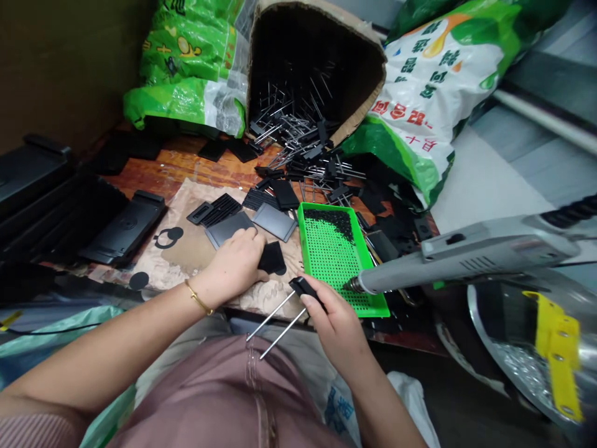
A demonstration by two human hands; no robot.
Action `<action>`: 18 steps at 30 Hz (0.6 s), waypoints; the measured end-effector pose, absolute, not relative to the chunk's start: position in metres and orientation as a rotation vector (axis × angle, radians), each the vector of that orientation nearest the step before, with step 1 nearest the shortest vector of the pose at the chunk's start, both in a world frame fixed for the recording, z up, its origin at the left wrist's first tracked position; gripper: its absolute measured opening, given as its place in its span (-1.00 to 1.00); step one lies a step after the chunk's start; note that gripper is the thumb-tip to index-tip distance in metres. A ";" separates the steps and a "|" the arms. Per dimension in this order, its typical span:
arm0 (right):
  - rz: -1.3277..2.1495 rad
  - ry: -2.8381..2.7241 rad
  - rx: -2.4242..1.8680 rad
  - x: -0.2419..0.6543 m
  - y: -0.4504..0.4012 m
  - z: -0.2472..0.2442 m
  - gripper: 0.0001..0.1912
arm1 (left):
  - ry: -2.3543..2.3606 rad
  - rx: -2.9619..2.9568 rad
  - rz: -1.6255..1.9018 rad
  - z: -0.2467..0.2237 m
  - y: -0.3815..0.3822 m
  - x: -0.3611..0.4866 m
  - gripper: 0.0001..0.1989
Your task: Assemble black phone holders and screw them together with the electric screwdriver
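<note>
Steel rods [275, 320], a parallel pair, ran down-left from a black plastic bracket [303, 287] clenched in the right hand [338, 330]; the left hand [228, 264] curled on a grey plate [225, 228], its grip unclear, beside a green perforated tray [326, 267].

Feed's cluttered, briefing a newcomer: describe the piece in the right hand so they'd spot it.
Below the tipped cardboard box lies a green perforated tray. At its near left corner, the right hand pinches a black plastic piece. Unlike the flat black plates, it carries two metal rods.
</note>
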State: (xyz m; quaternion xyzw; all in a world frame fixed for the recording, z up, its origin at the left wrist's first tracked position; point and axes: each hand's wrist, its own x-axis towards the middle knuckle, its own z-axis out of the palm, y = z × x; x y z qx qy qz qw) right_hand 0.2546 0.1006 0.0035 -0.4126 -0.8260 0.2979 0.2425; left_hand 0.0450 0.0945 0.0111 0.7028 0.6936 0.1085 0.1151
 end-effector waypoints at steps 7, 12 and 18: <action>0.915 -2.293 -0.953 0.235 0.101 0.002 -0.59 | 1.256 0.931 0.896 0.005 0.071 0.039 -0.64; 0.921 -2.346 -0.877 0.225 0.103 0.004 -0.62 | 0.871 0.280 0.971 0.002 0.051 0.038 -0.61; 0.929 -2.390 -0.874 0.219 0.102 0.005 -0.63 | 0.885 0.071 1.003 0.002 0.048 0.037 -0.64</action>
